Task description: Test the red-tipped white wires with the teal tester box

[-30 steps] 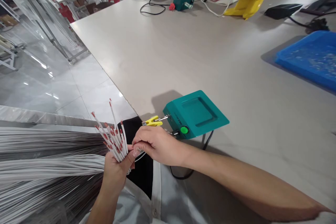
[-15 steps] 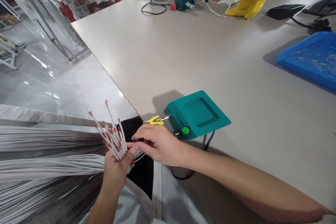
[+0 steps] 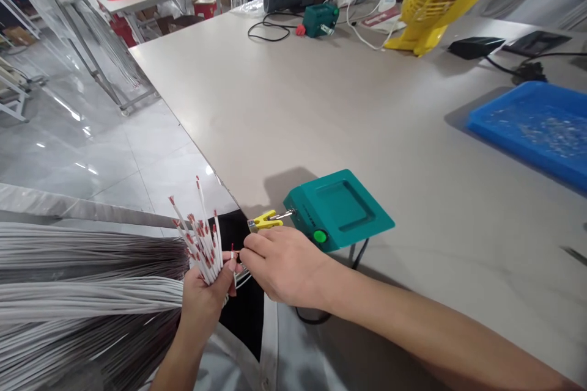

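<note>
My left hand (image 3: 204,299) is closed around a bundle of white cables (image 3: 206,250) whose stripped ends fan upward with red wire tips. One single cable (image 3: 233,253) stands apart from the bundle, pinched between the left thumb and a finger. My right hand (image 3: 279,263) is closed, its fingertips bunched just beside that cable's red tip; what they grip is hidden. Right behind the right hand lies a teal device (image 3: 342,208) with a green button (image 3: 320,236), a shallow square recess and a yellow clip (image 3: 266,220) on a metal post.
Long white cables (image 3: 92,299) lie to the left. On the table (image 3: 275,110) are a blue tray (image 3: 527,128) with small scraps, a yellow fan (image 3: 440,6), a second teal device (image 3: 321,19) and cords. Beyond the table's left edge is shiny floor (image 3: 114,153).
My right hand has turned and its fingers have closed in beside the single cable's tip. The camera view has shifted slightly. My left hand still holds the bundle.
</note>
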{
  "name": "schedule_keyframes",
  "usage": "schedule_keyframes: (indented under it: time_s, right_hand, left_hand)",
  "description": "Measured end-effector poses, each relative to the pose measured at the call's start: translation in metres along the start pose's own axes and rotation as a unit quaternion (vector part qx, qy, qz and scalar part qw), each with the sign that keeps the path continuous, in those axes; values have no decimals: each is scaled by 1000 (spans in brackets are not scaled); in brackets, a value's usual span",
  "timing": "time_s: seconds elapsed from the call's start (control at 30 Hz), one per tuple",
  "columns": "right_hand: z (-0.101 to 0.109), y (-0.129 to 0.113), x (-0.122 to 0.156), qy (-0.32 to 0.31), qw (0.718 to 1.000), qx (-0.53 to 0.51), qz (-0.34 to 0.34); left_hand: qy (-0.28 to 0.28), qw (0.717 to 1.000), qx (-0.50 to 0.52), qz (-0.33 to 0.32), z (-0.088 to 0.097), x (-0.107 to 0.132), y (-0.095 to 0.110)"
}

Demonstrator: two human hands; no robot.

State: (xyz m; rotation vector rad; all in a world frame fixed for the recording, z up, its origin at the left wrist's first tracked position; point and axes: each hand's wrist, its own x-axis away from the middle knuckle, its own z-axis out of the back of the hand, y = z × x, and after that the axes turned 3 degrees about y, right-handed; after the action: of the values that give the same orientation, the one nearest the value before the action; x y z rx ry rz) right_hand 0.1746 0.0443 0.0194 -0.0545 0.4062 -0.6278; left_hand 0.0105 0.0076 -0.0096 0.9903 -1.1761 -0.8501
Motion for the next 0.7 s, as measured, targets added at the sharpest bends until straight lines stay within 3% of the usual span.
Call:
schedule_keyframes:
  time_s: [0.13, 0.23, 0.43, 0.7]
  right_hand:
    - [29, 12, 5, 1, 996, 23, -83]
    - [44, 28, 8, -35, 989, 93, -109]
    - [44, 45, 0, -150, 977, 110, -104]
    - [41, 56, -16, -215, 969, 66, -105]
  left_hand:
    - [18, 999, 31, 0, -5, -3, 6]
    - [-5, 999, 39, 0, -9, -6, 8]
    - [-49, 998, 39, 9, -17, -15, 3]
    - [-33, 997, 75, 2, -21, -22, 2]
